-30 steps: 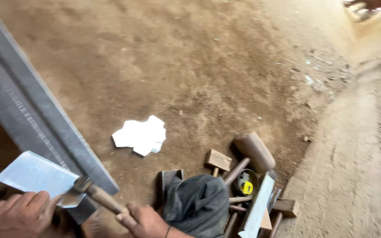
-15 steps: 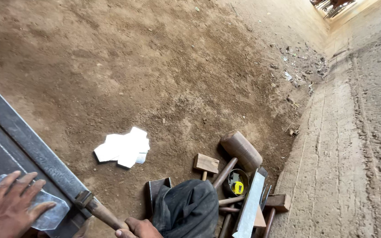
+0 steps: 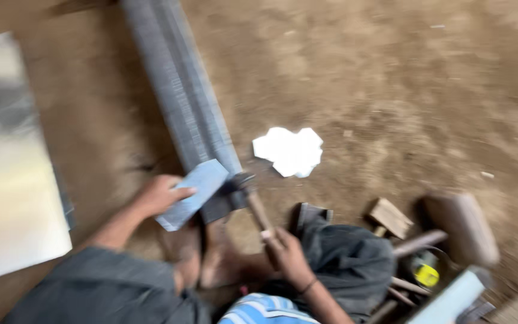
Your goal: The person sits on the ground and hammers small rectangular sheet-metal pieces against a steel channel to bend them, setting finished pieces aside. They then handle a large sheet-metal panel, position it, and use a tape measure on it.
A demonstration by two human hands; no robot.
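My left hand (image 3: 158, 195) holds a small grey metal sheet piece (image 3: 193, 193) against the near end of a long grey metal bar (image 3: 178, 90) that lies on the dirt floor. My right hand (image 3: 288, 255) grips the wooden handle of a hammer (image 3: 253, 201), whose head rests at the bar's near end beside the sheet piece. My bare foot (image 3: 211, 264) lies just below the bar's end. The picture is blurred by motion.
A white crumpled scrap (image 3: 290, 150) lies right of the bar. A large shiny metal sheet (image 3: 7, 180) lies at the left. At lower right sit a wooden mallet (image 3: 460, 225), a small wooden block (image 3: 389, 217), a yellow tape measure (image 3: 427, 275) and several other tools.
The view has swung left and down, so the bar now runs up the middle. My left hand has closed on the sheet piece at the bar's end; the hammer head has come to it.
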